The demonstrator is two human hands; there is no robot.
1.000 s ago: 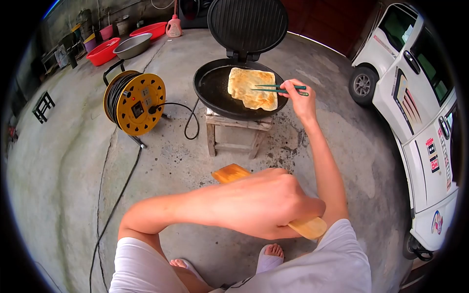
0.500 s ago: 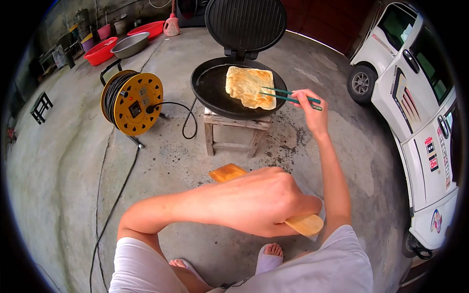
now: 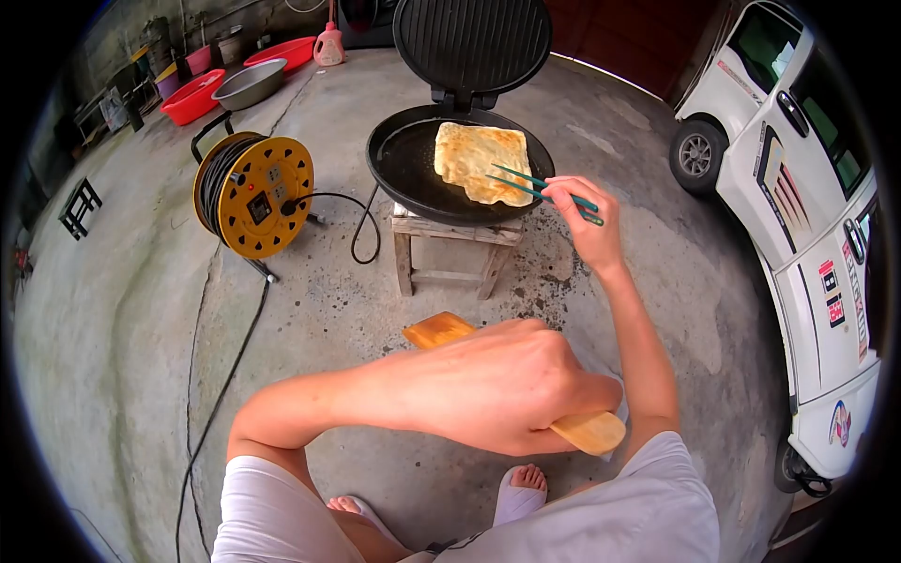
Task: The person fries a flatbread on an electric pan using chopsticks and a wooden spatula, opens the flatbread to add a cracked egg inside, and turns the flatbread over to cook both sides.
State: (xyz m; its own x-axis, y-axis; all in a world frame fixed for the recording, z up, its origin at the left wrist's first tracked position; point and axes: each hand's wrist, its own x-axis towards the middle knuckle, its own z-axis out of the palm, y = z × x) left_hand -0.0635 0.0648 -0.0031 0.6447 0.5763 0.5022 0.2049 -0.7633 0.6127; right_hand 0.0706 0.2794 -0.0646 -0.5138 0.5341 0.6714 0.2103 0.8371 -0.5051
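Right hand (image 3: 593, 225): fingers grasping green chopsticks (image 3: 533, 181), tips parted over the flatbread; cannot tell if they touch it.
Flatbread (image 3: 479, 155): just left of the right fingers, in the black pan (image 3: 405, 161).
Left hand (image 3: 526, 385): clenched around a wooden spatula (image 3: 438, 330), blade forward-left of these fingers, handle end right.
Stool (image 3: 457, 234): ahead of the left fingers, beneath the pan.

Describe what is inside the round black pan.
A browned flatbread lies in the pan, green chopsticks over its edge. Dark pan surface shows left of the flatbread; the surface beneath is covered.
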